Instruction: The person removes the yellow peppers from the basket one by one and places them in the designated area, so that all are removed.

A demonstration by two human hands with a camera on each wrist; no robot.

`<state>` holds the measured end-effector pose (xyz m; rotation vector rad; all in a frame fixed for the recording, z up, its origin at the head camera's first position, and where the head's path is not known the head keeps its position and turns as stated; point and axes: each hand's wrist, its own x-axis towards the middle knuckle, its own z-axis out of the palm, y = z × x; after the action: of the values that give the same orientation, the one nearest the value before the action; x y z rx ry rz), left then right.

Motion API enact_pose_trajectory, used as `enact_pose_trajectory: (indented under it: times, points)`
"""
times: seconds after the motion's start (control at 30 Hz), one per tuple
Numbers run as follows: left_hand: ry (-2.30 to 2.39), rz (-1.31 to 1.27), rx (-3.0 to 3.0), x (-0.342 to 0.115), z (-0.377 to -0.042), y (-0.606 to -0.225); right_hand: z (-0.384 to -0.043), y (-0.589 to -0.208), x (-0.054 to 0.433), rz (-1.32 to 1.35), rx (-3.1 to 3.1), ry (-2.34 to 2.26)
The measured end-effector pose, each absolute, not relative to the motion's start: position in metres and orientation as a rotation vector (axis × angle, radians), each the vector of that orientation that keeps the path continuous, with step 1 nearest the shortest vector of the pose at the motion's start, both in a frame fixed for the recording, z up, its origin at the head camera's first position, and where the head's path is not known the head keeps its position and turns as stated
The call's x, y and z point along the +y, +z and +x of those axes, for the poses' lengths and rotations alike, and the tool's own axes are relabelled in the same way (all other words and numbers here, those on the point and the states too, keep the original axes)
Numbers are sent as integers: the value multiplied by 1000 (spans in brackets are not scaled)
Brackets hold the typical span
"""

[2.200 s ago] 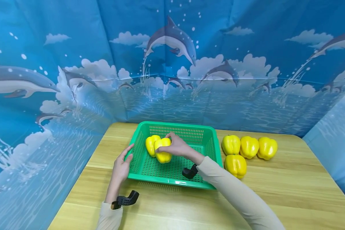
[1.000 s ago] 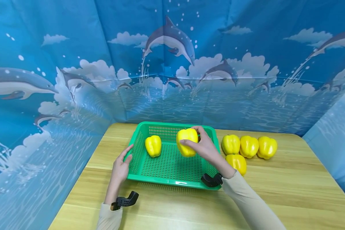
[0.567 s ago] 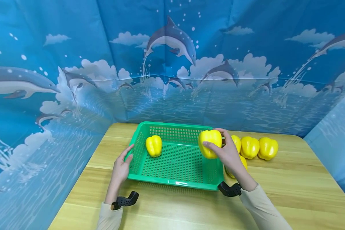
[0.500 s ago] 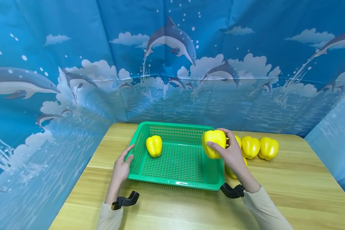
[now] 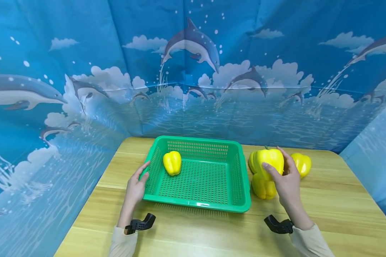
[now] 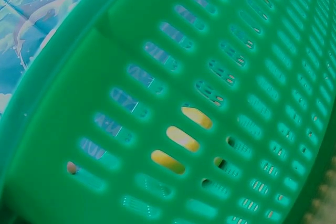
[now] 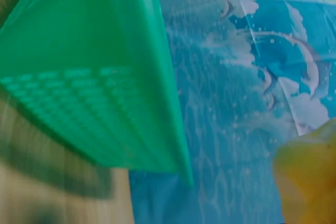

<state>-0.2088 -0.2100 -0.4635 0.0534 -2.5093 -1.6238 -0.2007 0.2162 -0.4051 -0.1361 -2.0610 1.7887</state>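
In the head view my right hand (image 5: 287, 182) holds a yellow bell pepper (image 5: 270, 160) between thumb and fingers, to the right of the green basket. This pepper overlaps another bell pepper (image 5: 251, 162) behind it and one in front (image 5: 264, 189). Blurred at the right wrist view's edge is the yellow pepper (image 7: 310, 177). My left hand (image 5: 136, 185) grips the left rim of the green plastic basket (image 5: 197, 204); a fingertip (image 6: 72, 168) shows through a slot. Inside the basket, near its left wall, lies one bell pepper (image 5: 172, 163), visible through slots in the left wrist view.
Past my right hand sits another bell pepper (image 5: 302, 165); the row's middle pepper is hidden behind the hand. A wooden table (image 5: 193, 235) carries everything. A blue dolphin-print curtain (image 5: 193, 114) stands along the back and sides. Both wrists wear black camera mounts.
My right hand has lifted a bell pepper from beside the other one in the basket and carried it right, over the basket's rim, to the peppers on the table. The left hand has stayed put.
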Motion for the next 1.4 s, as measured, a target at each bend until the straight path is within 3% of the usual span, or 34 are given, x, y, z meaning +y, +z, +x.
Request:
enact_pose_trajectory:
  times: [0.47, 0.87, 1.17, 1.4]
  points:
    - [-1615, 37, -2504, -210, -210, -464, -196, -440, 266, -303, -1919, 1720]
    - [-1609, 30, -2509, -211, -210, -464, -217, -522, 336, -456, -2293, 1306]
    - [-1598, 24, -2508, -212, -210, -465, -201, -489, 313, -510, -2395, 1319]
    - [-1604, 42, -2509, -211, -210, -466, -200, -489, 313, -581, -2447, 1403]
